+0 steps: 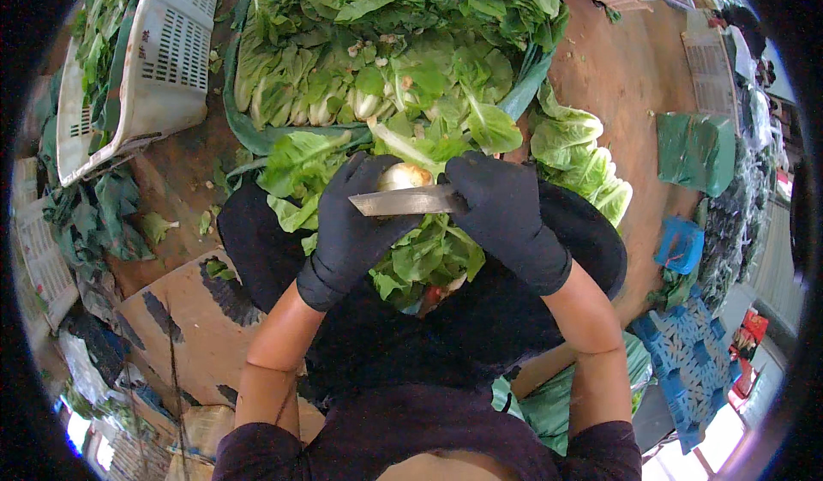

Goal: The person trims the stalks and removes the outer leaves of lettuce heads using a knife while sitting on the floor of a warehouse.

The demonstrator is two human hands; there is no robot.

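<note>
My left hand, in a black glove, is closed around a head of leafy greens whose pale cut base with a brownish patch faces up. In my gloved right hand is a knife, its handle hidden by the fingers. The knife blade points left and crosses just below the base; whether it touches cannot be told. Loose green leaves hang below my hands over my dark-clothed lap. Ahead lies a large green-lined container packed with leafy heads.
Several trimmed heads lie to the right of the container. A white plastic crate of greens stands at the left. On the right are a green wrapped bundle, a blue basket and a blue plastic pallet. Leaf scraps litter the floor.
</note>
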